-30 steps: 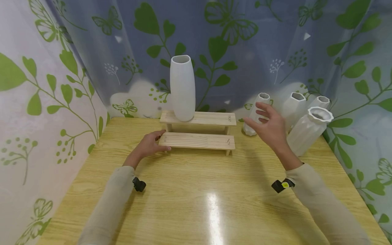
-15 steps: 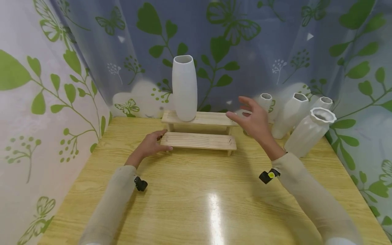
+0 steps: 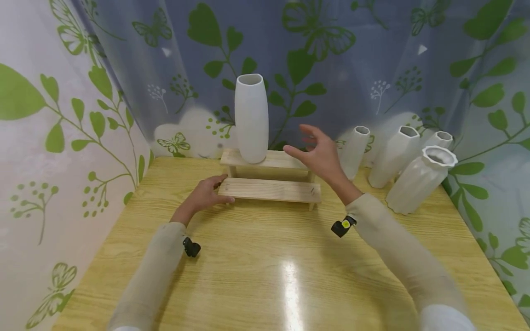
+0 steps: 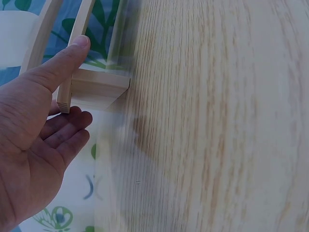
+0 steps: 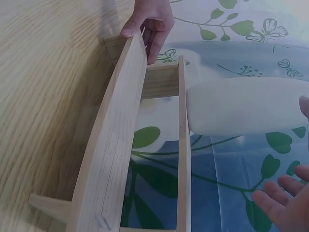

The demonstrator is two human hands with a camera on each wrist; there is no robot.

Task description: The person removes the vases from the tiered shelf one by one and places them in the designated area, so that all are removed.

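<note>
A two-step wooden stand (image 3: 269, 189) stands toward the back of the table. My left hand (image 3: 203, 195) grips the left end of its lower step. In the left wrist view, the thumb (image 4: 72, 55) lies across the board's edge and the other fingers are at its far side. A tall white vase (image 3: 251, 119) stands upright on the left part of the upper step. To the right of this vase, above the upper step, my right hand (image 3: 320, 156) is held with spread, slightly bent fingers and holds nothing. The right wrist view shows its fingers (image 5: 275, 195) apart from the vase.
At the right of the table stand a slim white vase (image 3: 355, 149), a faceted one (image 3: 393, 158), another partly hidden one (image 3: 443, 138) and a ribbed one (image 3: 420, 184). A leaf-patterned curtain (image 3: 174, 92) hangs behind the wooden table (image 3: 248, 266).
My right hand has moved left, away from the group of vases toward the tall vase on the stand. The left hand keeps its grip on the lower step.
</note>
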